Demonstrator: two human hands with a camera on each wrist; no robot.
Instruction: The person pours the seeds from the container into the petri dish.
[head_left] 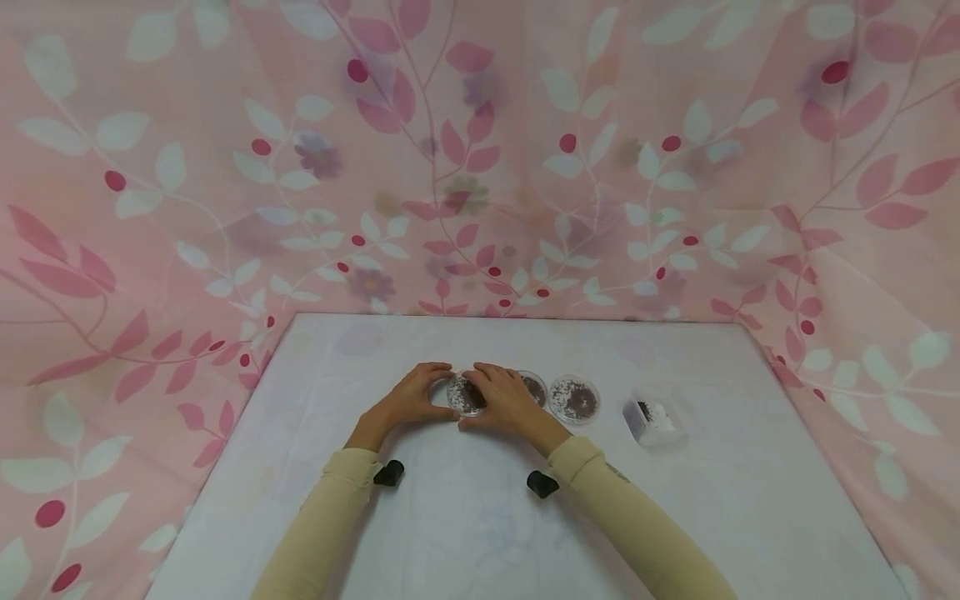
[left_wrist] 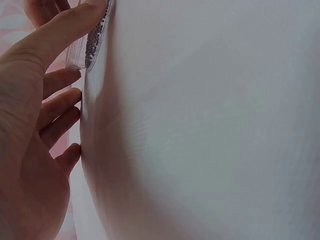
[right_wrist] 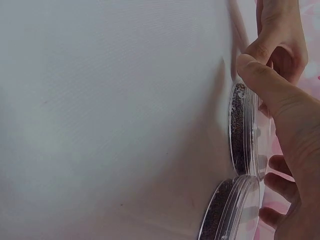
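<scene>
A clear round petri dish (head_left: 465,395) with dark granules and white bits lies on the white table between my hands. My left hand (head_left: 408,398) grips it from the left, thumb at the near edge and fingers at the far edge. In the left wrist view, the thumb lies over the dish (left_wrist: 95,42). From the right, my right hand (head_left: 504,400) holds the same dish, thumb in front and fingers across its far side. A second dish (head_left: 534,388) is partly hidden behind the right hand. A third dish (head_left: 575,399) stands right beside it.
Farther right on the table (head_left: 720,500) is a small clear plastic box (head_left: 652,421), tilted, with dark and white contents. Pink leaf-patterned cloth (head_left: 510,167) hangs at the back and both sides. Black wrist cameras hang under both sleeves.
</scene>
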